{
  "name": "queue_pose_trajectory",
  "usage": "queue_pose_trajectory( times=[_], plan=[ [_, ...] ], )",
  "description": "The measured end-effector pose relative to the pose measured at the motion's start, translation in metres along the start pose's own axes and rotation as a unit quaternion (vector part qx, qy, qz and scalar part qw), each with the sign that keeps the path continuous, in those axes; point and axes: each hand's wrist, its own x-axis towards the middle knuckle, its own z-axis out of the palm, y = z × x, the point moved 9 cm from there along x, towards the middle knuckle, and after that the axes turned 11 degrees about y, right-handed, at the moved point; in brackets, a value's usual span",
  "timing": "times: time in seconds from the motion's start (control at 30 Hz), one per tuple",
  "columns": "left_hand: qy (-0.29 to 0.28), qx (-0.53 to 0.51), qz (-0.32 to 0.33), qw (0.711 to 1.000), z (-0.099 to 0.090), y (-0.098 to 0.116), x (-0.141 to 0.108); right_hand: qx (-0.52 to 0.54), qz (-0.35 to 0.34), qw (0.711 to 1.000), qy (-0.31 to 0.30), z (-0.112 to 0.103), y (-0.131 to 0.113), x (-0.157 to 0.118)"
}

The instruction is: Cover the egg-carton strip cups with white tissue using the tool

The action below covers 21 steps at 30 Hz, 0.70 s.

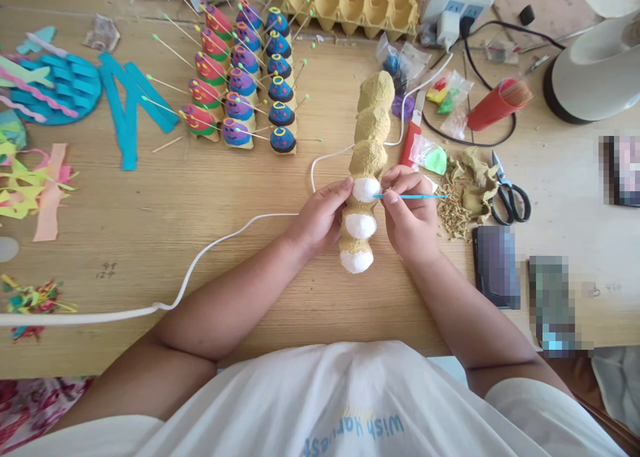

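White T-shirt (pixel 345 394) cloth is closest, and past it two hands work over the wooden table (pixel 250 270). Between the hands is a bumpy egg-carton strip (pixel 370 127). Its three far bumps are bare, and its three near bumps wear smooth white caps. The left hand (pixel 323 214) has its thumb pressed to the side of the strip, by the farthest white cap (pixel 365 190); its other fingers are bent and partly hidden, so I cannot tell just how they grip. The right hand (pixel 413 224) pinches a thin blue stick (pixel 423 196) between thumb and fingers, with the tip at the right edge of that cap. To do this well, I think the left hand should hold the strip firm but not squeeze hard, since egg carton can bend. The stick works best lying low, almost flat, with tiny, soft pushes along the edge. Poking straight down could leave a dent or a hole in the white. Turning the strip a little helps the tip reach the far side, and fingers should not rub the two nearer caps.
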Motion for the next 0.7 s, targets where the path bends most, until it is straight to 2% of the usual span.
queue_pose_trajectory(
  times=[0.17, 0.33, 0.7],
  plan=[
    [-0.017, -0.016, 0.003, 1.0, 0.0031, 0.001, -0.0006, 0.004, -0.006, 1.0, -0.004, 0.001, -0.0016, 0.0002],
    [0.016, -0.026, -0.027, 0.999, -0.0006, -0.0029, -0.0005, 0.011, 0.003, 1.0, -0.007, 0.0016, -0.0025, 0.0004],
    [0.007, -0.017, -0.011, 1.0, 0.0003, -0.0007, -0.0003, 0.006, 0.014, 1.0, 0.004, 0.0012, -0.0025, 0.0013]
  ],
)
